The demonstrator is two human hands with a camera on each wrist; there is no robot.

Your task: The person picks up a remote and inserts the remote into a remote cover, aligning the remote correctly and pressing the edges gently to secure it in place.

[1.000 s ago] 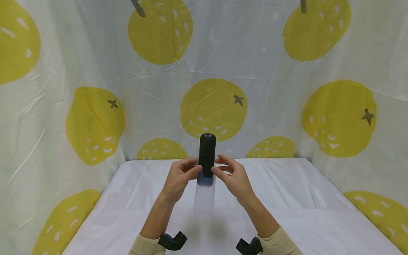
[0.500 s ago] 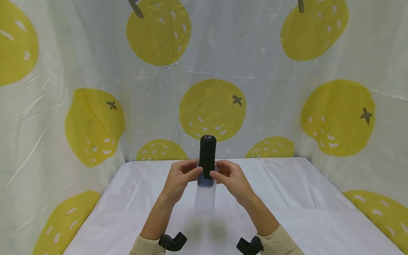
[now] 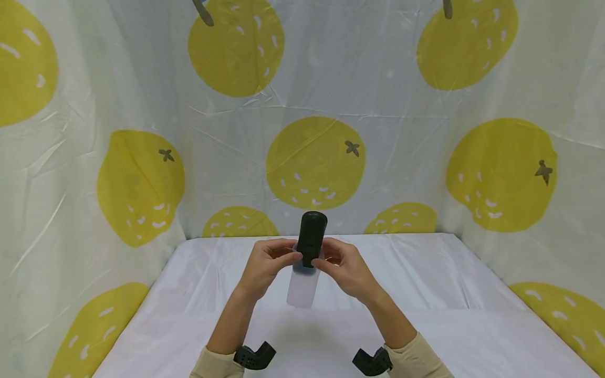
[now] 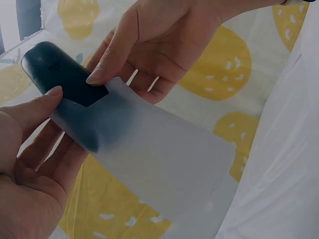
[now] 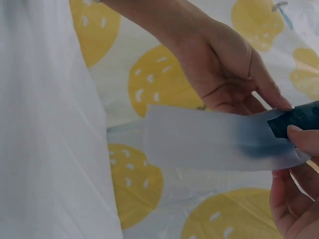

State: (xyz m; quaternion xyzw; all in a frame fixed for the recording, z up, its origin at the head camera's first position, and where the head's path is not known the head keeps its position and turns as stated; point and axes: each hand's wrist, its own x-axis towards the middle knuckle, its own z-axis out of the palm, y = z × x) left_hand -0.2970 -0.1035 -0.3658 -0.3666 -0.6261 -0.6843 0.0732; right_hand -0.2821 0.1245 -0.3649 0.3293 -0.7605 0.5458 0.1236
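A dark, round-ended elongated object [image 3: 313, 233] stands with its lower end inside a frosted translucent sleeve [image 3: 302, 289]; its exact kind does not show. My left hand [image 3: 264, 265] pinches the sleeve's mouth on the left, thumb on the dark object's front. On the other side my right hand [image 3: 347, 268] grips the mouth likewise, its thumb near the object's lower corner. In the left wrist view the covered end of the dark object shows blurred through the sleeve [image 4: 164, 149]. The sleeve's far part looks flat and holds nothing visible in the right wrist view.
A white cloth-covered table [image 3: 406, 283] lies under both hands. Pale curtain [image 3: 402, 157] with yellow fruit prints surrounds it at the back and sides. Black wrist cameras [image 3: 255, 357] sit at both beige cuffs.
The dark object has lowered and now leans to the right, with the sleeve's lower end swung left and up. My right fingers have closed in on the sleeve's edge.
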